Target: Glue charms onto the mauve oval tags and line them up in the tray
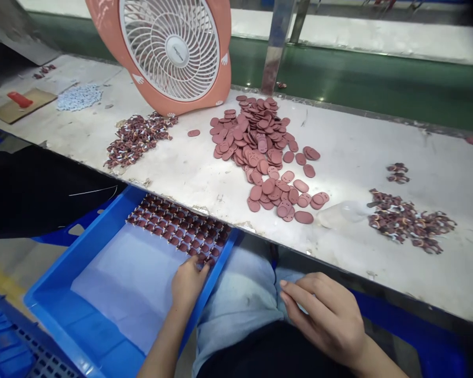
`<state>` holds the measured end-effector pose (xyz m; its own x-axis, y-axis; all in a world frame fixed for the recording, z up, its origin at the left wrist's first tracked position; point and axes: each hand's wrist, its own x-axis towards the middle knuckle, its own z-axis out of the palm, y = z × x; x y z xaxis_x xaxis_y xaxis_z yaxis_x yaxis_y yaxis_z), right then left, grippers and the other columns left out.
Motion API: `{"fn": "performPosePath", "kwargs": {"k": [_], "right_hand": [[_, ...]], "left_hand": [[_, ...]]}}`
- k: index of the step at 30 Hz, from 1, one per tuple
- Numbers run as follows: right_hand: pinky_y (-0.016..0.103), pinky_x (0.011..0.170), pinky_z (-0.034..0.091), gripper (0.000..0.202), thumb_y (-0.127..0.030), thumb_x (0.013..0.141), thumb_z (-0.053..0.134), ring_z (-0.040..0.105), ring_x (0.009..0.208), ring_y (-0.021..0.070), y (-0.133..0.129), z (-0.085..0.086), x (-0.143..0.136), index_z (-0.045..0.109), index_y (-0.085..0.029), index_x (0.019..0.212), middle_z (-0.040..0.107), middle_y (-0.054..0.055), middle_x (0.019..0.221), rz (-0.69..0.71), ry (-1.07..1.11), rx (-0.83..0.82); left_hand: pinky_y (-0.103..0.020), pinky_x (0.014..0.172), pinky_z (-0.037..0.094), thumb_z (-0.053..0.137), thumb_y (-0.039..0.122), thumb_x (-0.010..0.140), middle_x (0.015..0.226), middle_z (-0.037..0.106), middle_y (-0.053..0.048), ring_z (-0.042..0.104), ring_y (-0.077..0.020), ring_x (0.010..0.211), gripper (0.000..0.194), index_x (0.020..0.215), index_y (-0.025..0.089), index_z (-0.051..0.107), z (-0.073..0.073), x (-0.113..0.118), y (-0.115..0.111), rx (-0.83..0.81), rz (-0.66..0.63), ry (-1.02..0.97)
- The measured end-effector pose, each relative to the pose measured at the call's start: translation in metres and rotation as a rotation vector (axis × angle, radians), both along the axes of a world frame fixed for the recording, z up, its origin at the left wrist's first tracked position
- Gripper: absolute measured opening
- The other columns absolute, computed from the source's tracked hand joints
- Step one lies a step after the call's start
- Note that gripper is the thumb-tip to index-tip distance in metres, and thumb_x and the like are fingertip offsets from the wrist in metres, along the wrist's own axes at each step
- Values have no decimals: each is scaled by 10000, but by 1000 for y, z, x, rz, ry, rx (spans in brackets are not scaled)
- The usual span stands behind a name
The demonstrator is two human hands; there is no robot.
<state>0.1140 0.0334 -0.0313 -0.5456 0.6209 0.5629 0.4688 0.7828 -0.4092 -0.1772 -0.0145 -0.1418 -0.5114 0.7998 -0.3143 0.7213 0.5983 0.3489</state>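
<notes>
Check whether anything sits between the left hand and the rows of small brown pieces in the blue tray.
Nothing visible does. The left hand lies inside the blue tray, fingertips already at the near edge of the brown pieces laid in rows on the white sheet.

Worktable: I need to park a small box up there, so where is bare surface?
The worktable is bare between the pile of oval pieces and the small dark clips on the right, and along the near edge below the fan. It is crowded around the fan and the left clip heap.

Factory workbench: piled parts (260, 142), conveyor (358, 79)
</notes>
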Motion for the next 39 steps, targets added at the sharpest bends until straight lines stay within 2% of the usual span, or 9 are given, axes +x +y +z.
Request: {"fn": "performPosePath", "kwargs": {"k": [5,8,12,15,18,24,31,36,39], "right_hand": [[385,738,509,487,-80,763,762,610,802,222,22,5,31,630,-237,1205,636,57,926,-439,174,121],[513,828,485,679,-271,818,750,566,1025,345,43,9,40,453,-218,1427,571,163,1180,-669,229,37],[608,962,396,781,-573,828,672,485,1139,404,66,14,36,417,-175,1451,580,184,1238,-716,37,-210],[559,967,408,702,-591,831,656,494,1130,374,76,15,28,501,-161,1365,602,174,1218,-652,27,-261],[496,946,429,441,-508,875,642,532,1079,325,81,16,24,597,-203,1191,646,124,1129,-596,104,-298],[412,825,493,289,-418,911,601,608,905,234,66,20,21,504,-231,1108,605,64,1005,-461,465,-471],[218,447,442,345,-430,823,738,546,508,112,25,34,2,523,-213,983,609,-21,688,-6,594,-1165],[177,373,336,425,-502,814,718,440,422,69,10,31,-9,439,-241,1000,582,-42,694,27,745,-1343],[181,393,358,432,-501,809,723,421,422,70,4,28,-13,425,-242,984,534,-68,627,19,764,-1347]], "left_hand": [[-296,650,478,629,382,884,814,760,-33,658,-175,644,189,938,228,725,51,11,6,459,4,145],[-301,723,496,739,188,802,823,747,-39,652,-169,707,168,967,217,719,87,40,37,1084,-335,235],[-370,877,475,730,332,839,1080,746,-98,639,-240,960,351,1163,203,694,118,87,86,1017,-648,267],[-411,951,426,657,523,854,1295,682,-105,588,-278,1119,528,1279,209,650,120,101,100,857,-802,276],[-405,961,407,688,548,818,1229,720,-86,603,-264,1071,519,1235,240,682,110,96,97,916,-852,244],[-332,836,451,790,158,777,884,779,10,635,-177,811,384,1118,313,708,96,90,78,1175,-843,98],[-326,849,510,741,147,818,825,756,14,630,-148,728,341,1119,304,721,108,98,44,1312,-818,-99],[-335,789,535,758,437,775,980,758,-46,659,-194,856,525,1270,302,647,111,116,33,1136,-634,-701],[-299,780,531,773,449,751,912,754,-30,659,-178,845,415,1134,299,723,112,128,28,1009,-418,-1077]]}}
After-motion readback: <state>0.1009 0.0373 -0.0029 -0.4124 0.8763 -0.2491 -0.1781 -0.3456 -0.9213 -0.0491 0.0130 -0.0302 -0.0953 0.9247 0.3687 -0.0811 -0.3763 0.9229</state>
